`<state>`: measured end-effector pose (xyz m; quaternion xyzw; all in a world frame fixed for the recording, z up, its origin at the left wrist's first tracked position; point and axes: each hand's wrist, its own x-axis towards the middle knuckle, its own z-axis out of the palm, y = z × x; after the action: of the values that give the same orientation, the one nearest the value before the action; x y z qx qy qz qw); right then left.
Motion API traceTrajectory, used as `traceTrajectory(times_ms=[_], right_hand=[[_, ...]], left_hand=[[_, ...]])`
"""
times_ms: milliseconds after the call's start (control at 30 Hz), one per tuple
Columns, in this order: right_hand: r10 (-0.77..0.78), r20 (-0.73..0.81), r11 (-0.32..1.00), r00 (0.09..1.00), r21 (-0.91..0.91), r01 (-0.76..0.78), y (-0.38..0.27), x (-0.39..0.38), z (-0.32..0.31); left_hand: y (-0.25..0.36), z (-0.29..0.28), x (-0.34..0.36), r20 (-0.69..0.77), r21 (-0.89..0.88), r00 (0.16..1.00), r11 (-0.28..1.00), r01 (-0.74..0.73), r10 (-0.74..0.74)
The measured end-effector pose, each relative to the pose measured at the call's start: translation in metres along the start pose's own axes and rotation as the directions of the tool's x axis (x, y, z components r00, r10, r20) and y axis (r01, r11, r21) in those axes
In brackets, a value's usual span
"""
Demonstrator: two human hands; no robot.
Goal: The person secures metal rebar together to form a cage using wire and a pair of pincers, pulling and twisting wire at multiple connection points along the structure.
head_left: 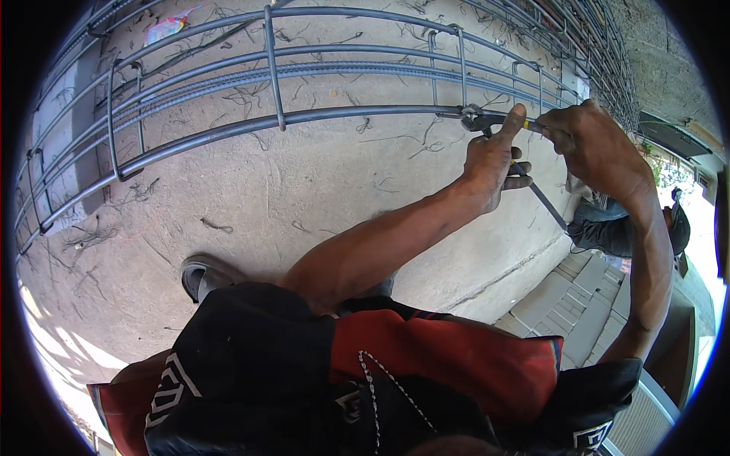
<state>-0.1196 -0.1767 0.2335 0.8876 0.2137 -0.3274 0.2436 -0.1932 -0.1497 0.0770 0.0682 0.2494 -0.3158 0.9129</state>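
Note:
Both my hands are on a pair of long-handled pincers (544,199), with dark handles banded in yellow. The pincer jaws sit at a joint on the near bar of a steel rebar cage (342,112), where a stirrup meets it. My left hand (490,163) has its fingers curled around the lower handle, thumb pointing up. Further right, my right hand (601,144) grips the upper handle, which points sideways from the jaws. The wire at the jaws is too small to make out. The lower handle's end slants down to the right.
Pale blocks (65,129) stand under the cage at the left. More bundled rebar (601,53) lies at the far right. Tie-wire scraps (91,235) litter the concrete floor (228,182). Another person (608,224) in dark clothing is low at the right, near grey paving (582,304).

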Motion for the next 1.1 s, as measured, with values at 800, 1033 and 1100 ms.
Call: traceTrajectory(times_ms=[800, 1033, 1100], right_hand=[[-0.361, 0.837, -0.035, 0.411, 0.429, -0.903, 0.050, 0.025, 0.004], [0.105, 0.686, 0.956, 0.720, 0.130, -0.263, 0.023, 0.023, -0.025], [0.025, 0.565, 1.000, 0.825, -0.002, -0.028, 0.006, 0.026, -0.027]], left_hand=[[0.024, 0.014, -0.001, -0.092, -0.286, 0.983, 0.950, 0.127, -0.159], [0.015, 0.032, 0.005, 0.004, -0.367, 0.980, 0.911, 0.188, -0.200], [0.026, 0.032, 0.001, -0.035, -0.459, 0.979, 0.873, 0.163, -0.201]])
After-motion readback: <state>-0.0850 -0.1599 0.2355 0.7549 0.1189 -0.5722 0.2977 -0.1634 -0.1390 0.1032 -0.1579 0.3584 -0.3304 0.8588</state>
